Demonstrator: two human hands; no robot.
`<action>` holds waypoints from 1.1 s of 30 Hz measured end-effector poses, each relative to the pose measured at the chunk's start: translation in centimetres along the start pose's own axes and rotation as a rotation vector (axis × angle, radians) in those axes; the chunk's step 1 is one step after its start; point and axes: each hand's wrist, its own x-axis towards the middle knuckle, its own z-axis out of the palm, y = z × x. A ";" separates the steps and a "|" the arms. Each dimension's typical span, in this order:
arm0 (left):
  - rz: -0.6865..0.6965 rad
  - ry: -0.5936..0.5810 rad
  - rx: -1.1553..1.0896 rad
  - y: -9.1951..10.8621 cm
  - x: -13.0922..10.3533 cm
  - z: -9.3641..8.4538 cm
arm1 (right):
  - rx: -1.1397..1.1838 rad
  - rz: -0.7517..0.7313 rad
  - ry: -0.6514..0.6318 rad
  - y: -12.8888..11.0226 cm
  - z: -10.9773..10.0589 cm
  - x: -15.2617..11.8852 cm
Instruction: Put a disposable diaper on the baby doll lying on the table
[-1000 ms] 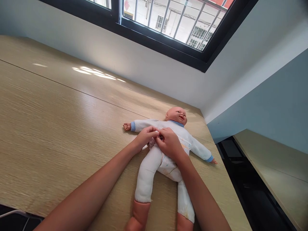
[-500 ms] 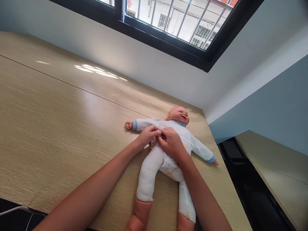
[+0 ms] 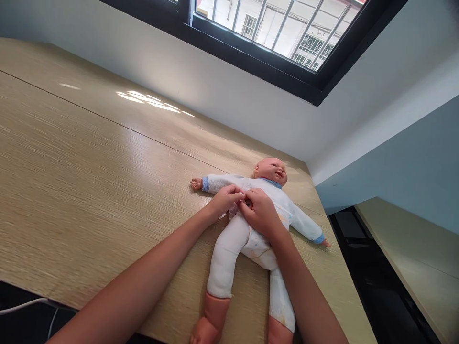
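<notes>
A baby doll [image 3: 270, 171] lies on its back on the wooden table, arms spread and legs towards me. Its white top [image 3: 303, 223] has blue cuffs and collar, and a white diaper [image 3: 258, 249] with faint coloured prints wraps its hips. At the waist, my left hand [image 3: 225, 200] pinches the diaper's edge on the doll's left-in-view side. My right hand [image 3: 261, 211] lies over the belly, fingers curled and closed at the same spot, fingertips meeting those of the left. The exact bit between the fingers is mostly hidden.
The table [image 3: 89, 191] runs to a wall under a dark-framed window [image 3: 251, 62]. Beyond its right edge is a dark gap [image 3: 373, 267] beside another wooden surface [image 3: 423, 248]. A white cable [image 3: 25, 304] hangs at the lower left.
The view has shifted slightly, so the whole scene sits a little further right. Both hands stay closed at the doll's waist with hardly any change.
</notes>
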 end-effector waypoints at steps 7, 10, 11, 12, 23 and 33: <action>0.000 0.000 0.020 0.1 -0.3 -0.1 | 0.006 0.011 0.008 -0.2 0.0 0.0; -0.004 0.000 0.026 0.1 -0.3 -0.1 | 0.011 0.014 -0.001 -0.2 0.0 -0.1; -0.004 0.001 0.026 0.1 -0.3 -0.1 | 0.010 0.016 -0.003 -0.2 0.0 -0.1; -0.003 0.003 0.025 0.1 -0.2 -0.1 | 0.010 0.018 -0.004 -0.2 0.0 0.0; 0.008 0.023 0.002 0.5 -0.3 0.2 | -0.003 0.006 -0.010 0.0 0.1 0.1; 0.028 0.032 0.004 -0.3 0.3 0.0 | -0.025 0.013 -0.016 0.1 0.2 0.1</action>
